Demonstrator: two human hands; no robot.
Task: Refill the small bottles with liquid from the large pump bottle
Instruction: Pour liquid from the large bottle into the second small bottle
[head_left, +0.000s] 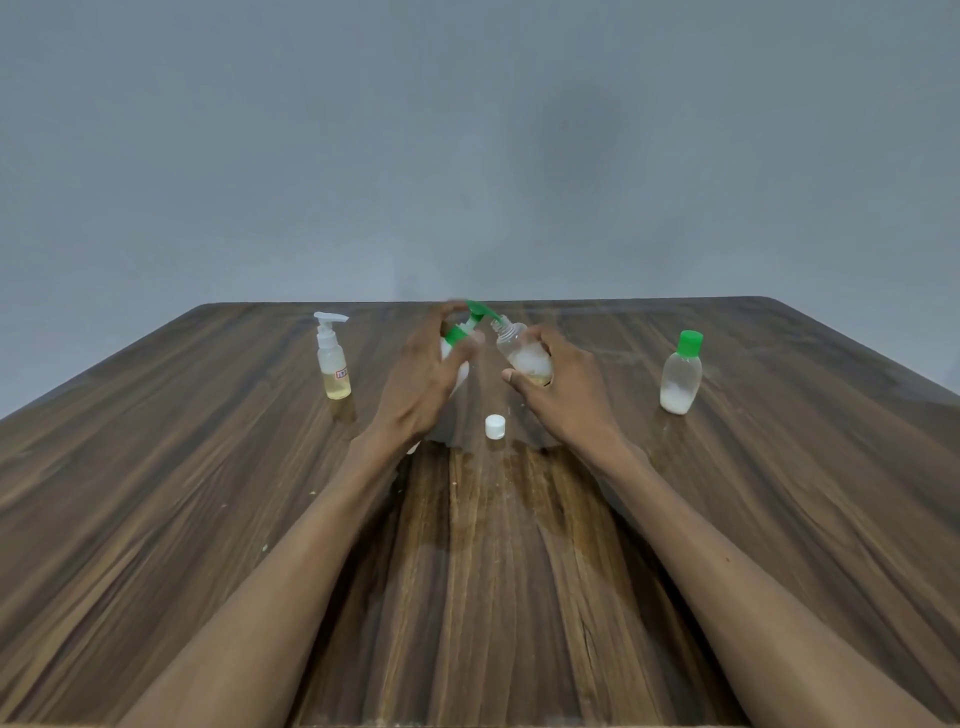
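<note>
My left hand (421, 379) grips the large white pump bottle (457, 358) at mid-table, a finger on its green pump head (480, 312). The green spout points right, at the mouth of a small clear bottle (522, 353). That bottle is uncapped, tilted toward the spout, and holds some whitish liquid. My right hand (558, 389) holds it from the right side. Its white cap (495, 426) lies on the table between my hands.
A small clear pump bottle (332, 358) with yellowish liquid stands at the left. A small green-capped bottle (681, 374) with white liquid stands at the right. The wooden table (493, 571) runs to a grey wall behind.
</note>
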